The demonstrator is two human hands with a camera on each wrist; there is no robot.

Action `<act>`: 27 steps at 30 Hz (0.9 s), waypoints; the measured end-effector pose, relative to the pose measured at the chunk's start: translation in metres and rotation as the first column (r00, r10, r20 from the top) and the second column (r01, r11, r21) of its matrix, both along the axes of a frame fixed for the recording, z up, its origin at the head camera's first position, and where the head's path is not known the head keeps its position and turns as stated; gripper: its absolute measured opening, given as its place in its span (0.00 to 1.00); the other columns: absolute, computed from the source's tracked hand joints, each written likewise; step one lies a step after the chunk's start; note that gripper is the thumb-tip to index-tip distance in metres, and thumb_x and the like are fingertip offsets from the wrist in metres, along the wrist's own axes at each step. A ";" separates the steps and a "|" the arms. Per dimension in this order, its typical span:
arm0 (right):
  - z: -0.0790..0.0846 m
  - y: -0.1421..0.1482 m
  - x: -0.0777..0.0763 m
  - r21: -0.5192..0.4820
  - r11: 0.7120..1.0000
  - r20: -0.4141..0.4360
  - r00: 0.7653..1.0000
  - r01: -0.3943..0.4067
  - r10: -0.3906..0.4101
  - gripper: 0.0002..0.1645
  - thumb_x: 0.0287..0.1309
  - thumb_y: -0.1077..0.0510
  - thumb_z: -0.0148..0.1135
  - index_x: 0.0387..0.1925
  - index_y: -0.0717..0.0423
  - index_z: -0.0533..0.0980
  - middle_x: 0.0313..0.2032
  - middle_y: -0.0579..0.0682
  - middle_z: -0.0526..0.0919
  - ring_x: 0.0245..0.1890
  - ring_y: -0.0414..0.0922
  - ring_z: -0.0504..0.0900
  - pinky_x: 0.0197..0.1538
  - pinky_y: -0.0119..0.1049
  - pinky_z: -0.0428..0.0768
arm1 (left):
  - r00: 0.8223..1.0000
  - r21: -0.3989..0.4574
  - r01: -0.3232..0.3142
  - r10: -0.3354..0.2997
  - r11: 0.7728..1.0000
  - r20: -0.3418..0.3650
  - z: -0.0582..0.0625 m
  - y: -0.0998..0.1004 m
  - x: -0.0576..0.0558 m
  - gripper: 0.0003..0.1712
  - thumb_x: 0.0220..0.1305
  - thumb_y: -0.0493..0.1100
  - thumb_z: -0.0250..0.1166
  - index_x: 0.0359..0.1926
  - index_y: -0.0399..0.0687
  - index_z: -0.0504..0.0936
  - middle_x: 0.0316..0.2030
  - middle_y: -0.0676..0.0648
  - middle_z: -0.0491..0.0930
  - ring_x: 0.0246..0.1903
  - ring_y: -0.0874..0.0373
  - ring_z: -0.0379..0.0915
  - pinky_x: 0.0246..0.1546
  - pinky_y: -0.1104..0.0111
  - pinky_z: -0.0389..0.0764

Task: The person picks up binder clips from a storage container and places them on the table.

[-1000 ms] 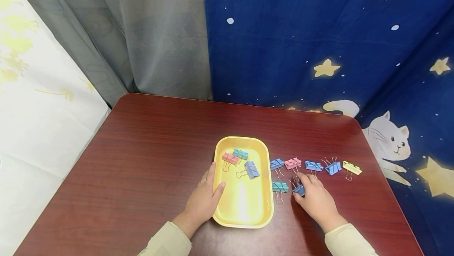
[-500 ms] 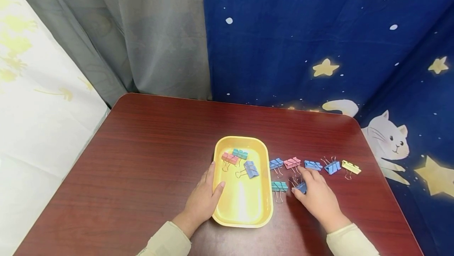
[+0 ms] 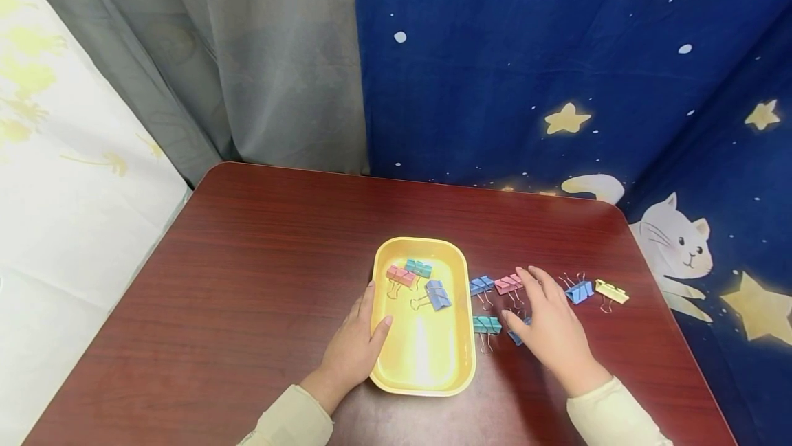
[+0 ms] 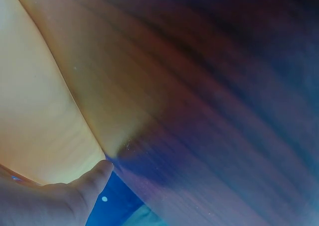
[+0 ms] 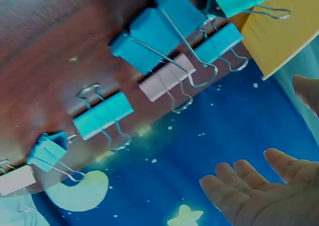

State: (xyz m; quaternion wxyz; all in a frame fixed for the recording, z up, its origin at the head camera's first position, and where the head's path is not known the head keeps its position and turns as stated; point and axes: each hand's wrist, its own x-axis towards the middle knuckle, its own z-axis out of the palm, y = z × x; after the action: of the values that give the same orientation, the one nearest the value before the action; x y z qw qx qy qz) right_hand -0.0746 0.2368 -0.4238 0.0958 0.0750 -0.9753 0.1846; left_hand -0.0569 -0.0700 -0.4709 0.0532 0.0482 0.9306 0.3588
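My left hand (image 3: 351, 350) holds the left side of a yellow tray (image 3: 402, 370), thumb over the rim and fingers along the outer wall. Inside the tray lie a pink, a teal and a lavender-blue binder clip (image 3: 438, 295). Over the clips on the table, my right hand (image 3: 553, 329) is spread, with nothing between its fingers. Partly covered by it is a dark blue binder clip (image 3: 516, 338), large in the right wrist view. A teal binder clip (image 3: 487, 325) lies by the tray. Another blue binder clip (image 5: 103, 115), visible from the right wrist, is hidden by the hand in the head view.
Along the far row are a blue clip (image 3: 480, 286), a pink clip (image 3: 507, 284), an upturned blue clip (image 3: 579, 293) and a pale yellow clip (image 3: 612, 291). The dark red table (image 3: 278, 247) meets a grey curtain (image 3: 291, 68) and a blue starry curtain (image 3: 495, 75).
My right hand has come off the dark blue binder clip, its fingers spreading and shifting toward the far row. The clip stays on the table. My left hand and the tray look unchanged.
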 end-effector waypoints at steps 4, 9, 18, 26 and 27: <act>0.005 -0.005 -0.005 -0.005 0.999 -0.012 0.999 -0.033 0.033 0.48 0.42 0.55 0.77 0.65 0.62 0.66 0.63 0.64 0.65 0.62 0.64 0.65 0.53 0.65 0.73 | 1.000 0.000 0.003 -0.003 1.000 -0.001 0.000 0.000 0.000 0.39 0.74 0.55 0.49 0.76 0.44 0.46 0.68 0.32 0.60 0.66 0.38 0.59 0.61 0.44 0.66; 0.011 -0.013 -0.011 0.001 0.997 -0.010 0.997 -0.072 0.072 0.49 0.42 0.55 0.77 0.66 0.60 0.65 0.64 0.63 0.64 0.63 0.62 0.64 0.50 0.63 0.75 | 1.000 -0.003 0.004 -0.004 1.000 0.003 0.000 -0.001 0.000 0.39 0.74 0.55 0.49 0.76 0.43 0.47 0.68 0.32 0.60 0.66 0.38 0.60 0.61 0.44 0.66; 0.013 -0.025 -0.022 0.025 0.983 -0.039 0.982 -0.182 0.183 0.50 0.41 0.53 0.79 0.66 0.58 0.66 0.65 0.60 0.65 0.65 0.58 0.64 0.53 0.59 0.76 | 1.000 -0.012 0.001 0.000 1.000 0.011 0.000 0.000 0.000 0.39 0.74 0.55 0.49 0.76 0.44 0.46 0.68 0.32 0.60 0.66 0.37 0.60 0.61 0.44 0.66; 0.014 -0.038 -0.030 0.048 0.967 0.007 0.968 -0.250 0.250 0.49 0.43 0.52 0.78 0.66 0.56 0.66 0.66 0.58 0.64 0.67 0.57 0.61 0.57 0.56 0.75 | 1.000 -0.012 -0.001 0.001 1.000 0.012 0.000 0.000 0.001 0.39 0.74 0.55 0.49 0.76 0.45 0.46 0.68 0.32 0.60 0.66 0.37 0.59 0.61 0.44 0.65; 0.014 -0.040 -0.030 0.049 0.964 0.016 0.966 -0.260 0.259 0.48 0.43 0.53 0.77 0.67 0.55 0.66 0.66 0.58 0.64 0.67 0.56 0.61 0.56 0.56 0.75 | 1.000 -0.012 -0.001 0.001 1.000 0.010 0.001 0.000 0.001 0.39 0.74 0.55 0.49 0.76 0.45 0.46 0.68 0.32 0.60 0.66 0.37 0.60 0.61 0.44 0.65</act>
State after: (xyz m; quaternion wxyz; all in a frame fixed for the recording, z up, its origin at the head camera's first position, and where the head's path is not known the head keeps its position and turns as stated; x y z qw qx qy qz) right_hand -0.1049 0.1967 -0.4096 0.0643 0.2037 -0.9618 0.1711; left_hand -0.0561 -0.0702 -0.4704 0.0580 0.0458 0.9324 0.3537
